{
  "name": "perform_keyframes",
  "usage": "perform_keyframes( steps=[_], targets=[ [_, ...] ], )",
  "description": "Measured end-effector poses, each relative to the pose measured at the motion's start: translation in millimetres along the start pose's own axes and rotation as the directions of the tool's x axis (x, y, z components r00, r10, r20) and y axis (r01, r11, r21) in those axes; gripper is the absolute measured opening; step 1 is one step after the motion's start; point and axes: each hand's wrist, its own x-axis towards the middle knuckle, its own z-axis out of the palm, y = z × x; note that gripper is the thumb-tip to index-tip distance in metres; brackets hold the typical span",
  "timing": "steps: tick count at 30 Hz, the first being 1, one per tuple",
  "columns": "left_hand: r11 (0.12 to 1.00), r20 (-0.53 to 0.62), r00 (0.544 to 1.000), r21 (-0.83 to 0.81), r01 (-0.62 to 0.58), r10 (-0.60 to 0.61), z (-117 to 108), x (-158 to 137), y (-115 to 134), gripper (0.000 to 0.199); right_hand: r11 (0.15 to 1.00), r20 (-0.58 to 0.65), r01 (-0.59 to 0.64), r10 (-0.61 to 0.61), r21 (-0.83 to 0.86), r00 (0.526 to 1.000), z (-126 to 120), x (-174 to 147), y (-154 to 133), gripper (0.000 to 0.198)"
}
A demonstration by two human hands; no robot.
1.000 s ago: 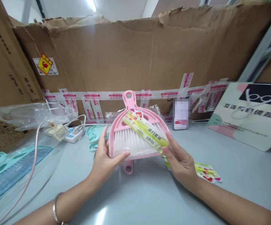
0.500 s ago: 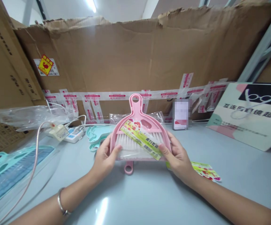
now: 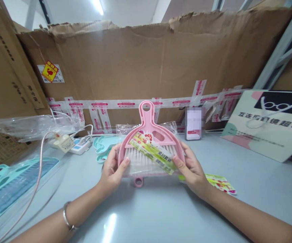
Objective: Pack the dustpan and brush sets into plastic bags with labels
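A pink dustpan and brush set [image 3: 147, 123] is held upright above the table, its looped handle up and white bristles across the front. My left hand [image 3: 113, 167] grips its left edge, thumb in front and fingers mostly hidden behind. On the opposite edge my right hand [image 3: 192, 168] is closed the same way, its thumb against the lower end of a slanted green and yellow label card [image 3: 152, 152]. Clear plastic film shows around the set. Below its bottom edge hangs a small pink ring [image 3: 139, 182]. Another printed card [image 3: 222, 184] lies behind my right wrist.
At left lies a turquoise dustpan and brush set [image 3: 17, 184] in plastic, crossed by a cable [image 3: 40, 165]. A power strip [image 3: 80, 145] and turquoise pieces [image 3: 103, 146] sit behind my left hand. A phone [image 3: 193, 124], a paper bag [image 3: 264, 128] and a large cardboard box [image 3: 146, 64] stand behind.
The pink set stays between both hands, tilted slightly differently, with less of the small ring's stem showing below. The label card has shifted a little with it.
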Motion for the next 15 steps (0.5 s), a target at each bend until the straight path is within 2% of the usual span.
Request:
perform_keyframes(
  steps=[3, 5, 7, 9, 11, 13, 15],
  targets=[
    [0.995, 0.047, 0.997, -0.067, 0.070, -0.067, 3.0, 0.5, 3.5, 0.035, 0.990, -0.040, -0.134, 0.136, 0.049, 0.990, 1.8, 2.5, -3.6, 0.063],
    [0.981, 0.116, 0.985, -0.131, 0.142, -0.127, 5.2, 0.5, 6.0, 0.042, 0.979, -0.085, -0.188, 0.194, 0.076, 0.977, 0.4, 7.7, -7.4, 0.065],
    [0.963, 0.178, 0.967, -0.166, 0.213, -0.183, 6.1, 0.7, 7.5, 0.050, 0.970, -0.159, -0.214, 0.231, 0.113, 0.960, -6.3, 15.5, -12.7, 0.060],
    [0.955, 0.174, 0.960, -0.162, 0.248, -0.219, 5.0, 1.7, 8.0, 0.050, 0.966, -0.280, -0.207, 0.243, 0.153, 0.929, -21.9, 23.0, -19.2, 0.048],
    [0.962, 0.126, 0.967, -0.129, 0.239, -0.223, 2.7, 3.6, 7.7, 0.045, 0.972, -0.431, -0.184, 0.231, 0.150, 0.872, -49.6, 26.1, -25.8, 0.036],
    [0.975, 0.070, 0.977, -0.086, 0.206, -0.201, 0.2, 5.9, 7.2, 0.042, 0.977, -0.571, -0.201, 0.202, 0.065, 0.796, -90.5, 21.5, -30.0, 0.029],
    [0.985, 0.053, 0.985, -0.034, 0.167, -0.165, -1.5, 7.7, 7.1, 0.043, 0.943, -0.688, -0.318, 0.165, -0.101, 0.707, -141.8, 8.4, -29.4, 0.021]
  ],
)
